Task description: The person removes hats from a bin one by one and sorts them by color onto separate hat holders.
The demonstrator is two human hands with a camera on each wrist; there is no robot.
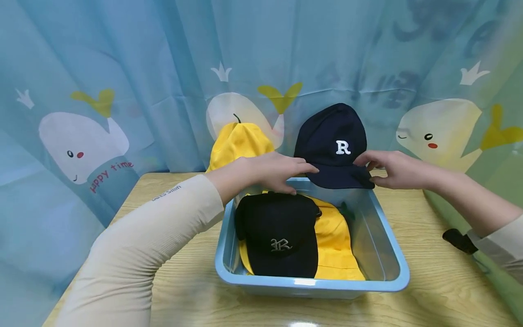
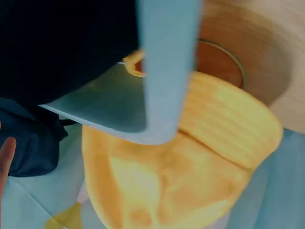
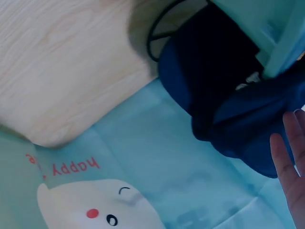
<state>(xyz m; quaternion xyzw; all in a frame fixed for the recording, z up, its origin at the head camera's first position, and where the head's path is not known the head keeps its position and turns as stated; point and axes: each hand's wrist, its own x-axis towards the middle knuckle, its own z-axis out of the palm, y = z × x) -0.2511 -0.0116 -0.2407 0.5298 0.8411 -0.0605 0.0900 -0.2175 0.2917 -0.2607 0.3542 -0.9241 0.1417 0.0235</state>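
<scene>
A navy cap (image 1: 327, 131) with a white R stands behind the blue bin (image 1: 327, 284), its brim over the bin's far rim. My left hand (image 1: 279, 171) reaches to the brim's left side, fingers loosely extended above the black cap (image 1: 278, 227) lying in the bin. At the brim's right corner is my right hand (image 1: 388, 169), its thumb and fingers apart around the edge. Fingers (image 3: 285, 167) of that hand look straight beside the navy cap in the right wrist view. Under the black cap lies a yellow hat (image 1: 333, 231).
Another yellow hat (image 1: 241, 141) stands behind the bin's far left corner, partly hidden by my left arm; its ribbed brim (image 2: 228, 119) shows in the left wrist view. A blue whale-print curtain (image 1: 163, 68) hangs behind the wooden table (image 1: 184, 290). A black object (image 1: 459, 240) is beside my right sleeve.
</scene>
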